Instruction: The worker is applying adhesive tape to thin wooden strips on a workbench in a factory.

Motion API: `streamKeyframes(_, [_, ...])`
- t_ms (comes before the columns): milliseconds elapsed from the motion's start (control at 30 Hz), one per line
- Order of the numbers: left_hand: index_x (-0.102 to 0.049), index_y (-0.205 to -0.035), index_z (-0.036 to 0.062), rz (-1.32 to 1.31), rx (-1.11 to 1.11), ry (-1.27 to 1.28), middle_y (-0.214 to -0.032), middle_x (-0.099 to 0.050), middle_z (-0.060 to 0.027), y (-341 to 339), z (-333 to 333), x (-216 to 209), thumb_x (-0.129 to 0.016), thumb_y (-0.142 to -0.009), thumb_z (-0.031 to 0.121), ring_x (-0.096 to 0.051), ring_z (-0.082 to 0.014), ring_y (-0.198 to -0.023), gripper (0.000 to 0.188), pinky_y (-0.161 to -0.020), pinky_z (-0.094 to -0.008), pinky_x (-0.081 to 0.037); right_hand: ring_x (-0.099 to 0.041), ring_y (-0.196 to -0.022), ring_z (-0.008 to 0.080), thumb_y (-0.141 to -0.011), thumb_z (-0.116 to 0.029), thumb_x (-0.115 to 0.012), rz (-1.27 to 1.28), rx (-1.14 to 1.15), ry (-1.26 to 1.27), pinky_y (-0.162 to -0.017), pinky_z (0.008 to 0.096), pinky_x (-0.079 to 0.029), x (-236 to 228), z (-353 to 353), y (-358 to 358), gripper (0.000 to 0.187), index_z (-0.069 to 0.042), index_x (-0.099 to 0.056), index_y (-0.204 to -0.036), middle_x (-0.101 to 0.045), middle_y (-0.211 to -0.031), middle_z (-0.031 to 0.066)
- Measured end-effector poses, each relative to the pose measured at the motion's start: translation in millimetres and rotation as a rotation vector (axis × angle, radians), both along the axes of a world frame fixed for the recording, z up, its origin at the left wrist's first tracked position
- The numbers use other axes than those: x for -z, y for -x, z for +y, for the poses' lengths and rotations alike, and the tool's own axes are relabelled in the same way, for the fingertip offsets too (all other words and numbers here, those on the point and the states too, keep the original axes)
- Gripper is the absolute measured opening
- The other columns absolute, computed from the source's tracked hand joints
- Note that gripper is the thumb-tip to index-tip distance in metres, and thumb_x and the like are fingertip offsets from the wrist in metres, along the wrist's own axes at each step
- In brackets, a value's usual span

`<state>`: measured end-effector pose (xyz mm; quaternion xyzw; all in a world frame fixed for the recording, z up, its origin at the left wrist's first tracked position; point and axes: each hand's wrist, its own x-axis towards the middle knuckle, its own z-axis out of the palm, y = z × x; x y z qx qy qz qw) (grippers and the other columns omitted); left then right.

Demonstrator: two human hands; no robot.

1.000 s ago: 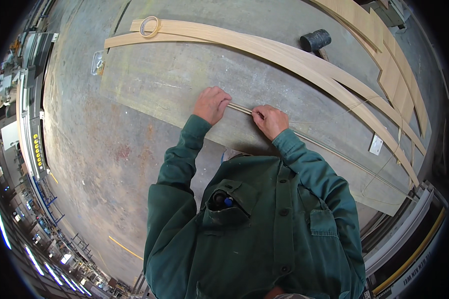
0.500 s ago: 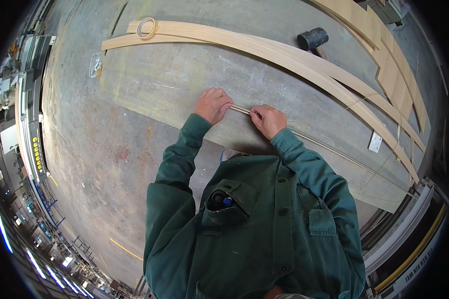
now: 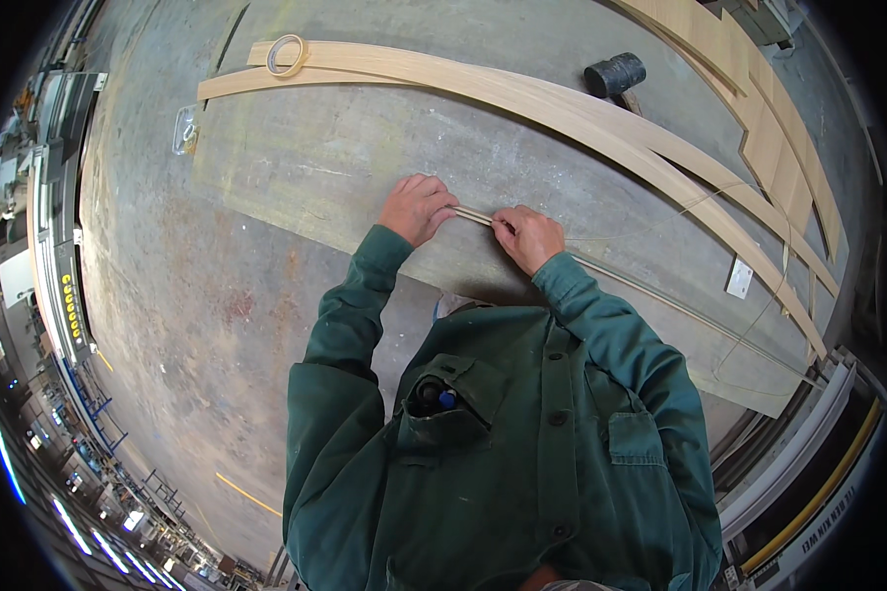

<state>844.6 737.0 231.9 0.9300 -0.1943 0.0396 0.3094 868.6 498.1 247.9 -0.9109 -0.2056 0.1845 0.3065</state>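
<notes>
My left hand [image 3: 419, 209] and my right hand [image 3: 530, 239] are a short way apart in front of my chest, both closed on a long thin strip [image 3: 473, 215]. The strip is pale with a darker line along it. From the right hand it runs on to the lower right, low over a grey board. The fingertips of both hands pinch the strip, and its left end is hidden in my left hand. A thin loose strand [image 3: 695, 207] loops to the right of my right hand.
Long curved wooden boards [image 3: 522, 94] lie beyond my hands, with a tape roll [image 3: 271, 57] on their left end. A black mallet [image 3: 615, 75] stands behind them. More wooden panels [image 3: 774, 148] are at the far right. Long rails [image 3: 798, 463] lie at the lower right.
Both hands keep their grip on the strip in almost the same place. The whole picture has shifted very slightly to the left.
</notes>
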Motion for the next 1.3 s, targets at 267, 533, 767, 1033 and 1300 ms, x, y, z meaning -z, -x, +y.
streamKeyframes(267, [-0.067, -0.088, 0.0124, -0.016, -0.005, -0.014, -0.086, -0.057, -0.0028, -0.4, 0.6, -0.5, -0.073, -0.076, 0.019, -0.056, -0.0254, -0.089, 0.015, -0.081, -0.0374, -0.043, -0.064, -0.073, 0.0342, -0.086, -0.023, -0.06, -0.033, -0.001, 0.004, -0.065, 0.0447, -0.052, -0.7, 0.6, 1.5, 0.012, -0.014, -0.068, -0.088, -0.065, -0.084, 0.0098])
streamKeyframes(533, [-0.065, -0.094, 0.0133, 0.006, 0.056, -0.006, -0.093, -0.055, -0.004, -0.1, -17.1, -12.2, -0.072, -0.073, 0.016, -0.053, -0.0235, -0.095, 0.022, -0.088, -0.0376, -0.04, -0.064, -0.072, 0.0339, -0.085, -0.023, -0.061, -0.045, -0.005, 0.017, -0.065, 0.045, -0.052, -1.1, 0.2, 1.3, 0.011, -0.015, -0.068, -0.088, -0.065, -0.084, 0.0095])
streamKeyframes(767, [-0.068, -0.093, 0.0152, -0.012, 0.068, -0.031, -0.09, -0.056, -0.0015, 0.6, -25.7, -1.3, -0.073, -0.073, 0.017, -0.053, -0.0223, -0.094, 0.021, -0.089, -0.037, -0.04, -0.064, -0.071, 0.0341, -0.085, -0.023, -0.062, -0.075, -0.022, 0.014, -0.062, 0.0453, -0.052, -0.6, -0.2, 1.5, 0.011, -0.015, -0.068, -0.087, -0.064, -0.081, 0.0096])
streamKeyframes(1033, [-0.069, -0.089, 0.0141, -0.034, 0.075, 0.0, -0.085, -0.056, -0.0017, -1.9, -24.3, 0.5, -0.073, -0.075, 0.019, -0.055, -0.0235, -0.089, 0.015, -0.085, -0.0375, -0.041, -0.064, -0.069, 0.0322, -0.086, -0.024, -0.062, -0.104, -0.037, 0.099, -0.061, 0.0443, -0.052, -14.0, -18.5, 7.6, 0.011, -0.018, -0.07, -0.09, -0.063, -0.081, 0.0081])
streamKeyframes(1300, [-0.07, -0.089, 0.0147, -0.02, 0.094, -0.033, -0.083, -0.055, -0.0013, -4.7, -23.3, 0.5, -0.072, -0.075, 0.02, -0.054, -0.0225, -0.09, 0.014, -0.089, -0.0373, -0.04, -0.063, -0.073, 0.0307, -0.085, -0.022, -0.067, -0.071, 0.112, 0.004, -0.062, 0.0406, -0.05, -24.0, -66.3, 15.8, 0.011, -0.013, -0.071, -0.089, -0.062, -0.081, 0.0075])
